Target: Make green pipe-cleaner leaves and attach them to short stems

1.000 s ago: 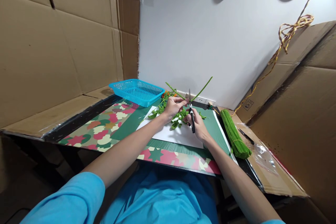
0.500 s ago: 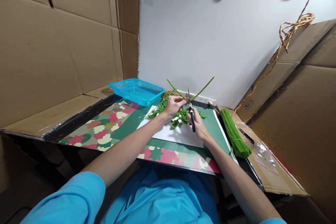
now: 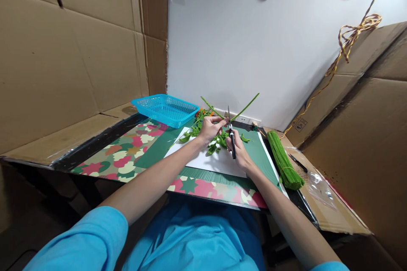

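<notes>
Two closed grips: green stem, scissors

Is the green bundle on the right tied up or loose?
Tied: a thin band runs around the green bundle toward its nearer end, and the strands lie packed side by side.

Black-edged worktop carries patterned covering below the hands, blue basket beyond them to the left, green bundle to their right.
</notes>
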`<action>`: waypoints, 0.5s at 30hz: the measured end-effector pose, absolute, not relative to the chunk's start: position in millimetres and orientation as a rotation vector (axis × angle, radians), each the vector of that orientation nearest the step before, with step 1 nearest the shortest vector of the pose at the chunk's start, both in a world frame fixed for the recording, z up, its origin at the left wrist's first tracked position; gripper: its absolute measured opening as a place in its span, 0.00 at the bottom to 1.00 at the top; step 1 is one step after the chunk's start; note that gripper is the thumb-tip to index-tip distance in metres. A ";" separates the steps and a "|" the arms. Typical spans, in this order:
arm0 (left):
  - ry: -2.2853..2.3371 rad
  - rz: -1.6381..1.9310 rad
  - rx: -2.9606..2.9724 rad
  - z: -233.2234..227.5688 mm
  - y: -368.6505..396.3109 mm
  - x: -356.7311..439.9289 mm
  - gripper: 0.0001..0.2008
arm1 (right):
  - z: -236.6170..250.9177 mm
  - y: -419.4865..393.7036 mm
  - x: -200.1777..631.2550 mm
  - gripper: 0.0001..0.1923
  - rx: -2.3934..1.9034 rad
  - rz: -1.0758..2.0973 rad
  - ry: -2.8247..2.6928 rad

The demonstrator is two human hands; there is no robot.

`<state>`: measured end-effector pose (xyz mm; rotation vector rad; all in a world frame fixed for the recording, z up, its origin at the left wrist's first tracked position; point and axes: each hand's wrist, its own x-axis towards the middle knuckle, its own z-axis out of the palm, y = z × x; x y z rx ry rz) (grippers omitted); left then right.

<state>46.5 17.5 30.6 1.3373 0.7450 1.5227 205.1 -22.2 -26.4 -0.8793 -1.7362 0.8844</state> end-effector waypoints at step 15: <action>0.763 1.548 1.402 30.3 17.6 47.1 0.23 | -27.6 -22.5 203.8 0.25 -0.820 0.885 -1.731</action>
